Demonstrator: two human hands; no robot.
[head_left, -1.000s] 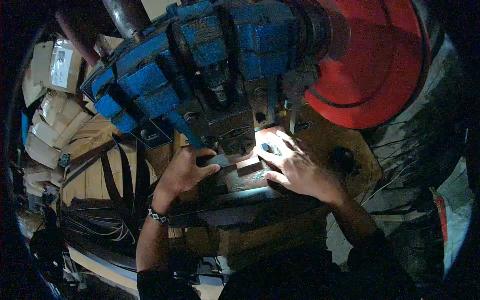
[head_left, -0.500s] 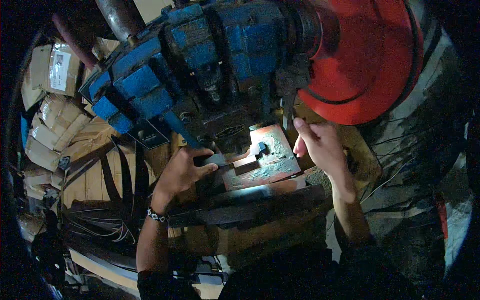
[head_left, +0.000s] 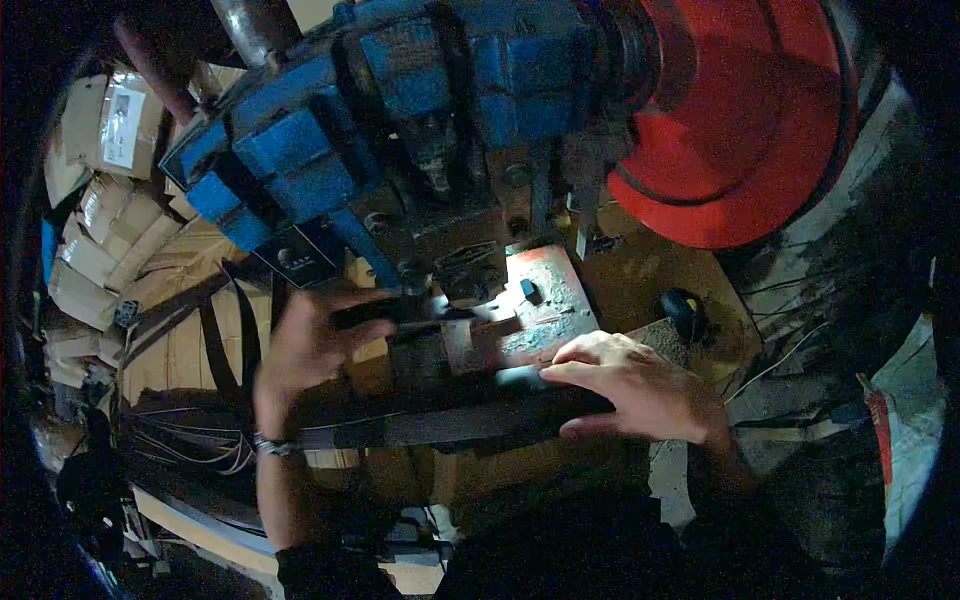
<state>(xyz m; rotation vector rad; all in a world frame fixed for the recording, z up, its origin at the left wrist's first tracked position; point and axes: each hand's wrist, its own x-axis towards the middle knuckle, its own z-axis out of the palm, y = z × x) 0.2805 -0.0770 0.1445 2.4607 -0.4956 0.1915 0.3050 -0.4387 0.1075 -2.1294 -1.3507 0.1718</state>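
Note:
My left hand (head_left: 322,340), smeared by motion, is left of the lit work plate (head_left: 570,300). Dark shapes lie by its fingers, and I cannot make out whether it holds anything. My right hand (head_left: 635,385) reaches over the plate's front right corner, fingers stretched forward and thumb apart. Its fingertips are close to a pale strip (head_left: 520,376) along the front edge; contact is unclear. On the plate, among crumbly debris, sits a small dark blue block (head_left: 528,290). Left of that block is a blurred flat brownish piece (head_left: 490,328).
A blue machine (head_left: 410,80) with a large red wheel (head_left: 740,130) looms over the plate. A black round knob (head_left: 685,312) stands on the board to the right. Cardboard boxes (head_left: 130,130) pile up at left, near dark hanging straps (head_left: 250,350).
My right hand has come down from beside the machine's upright bar to the plate's front corner. My left hand has pulled back left, away from the plate. The black knob is now visible.

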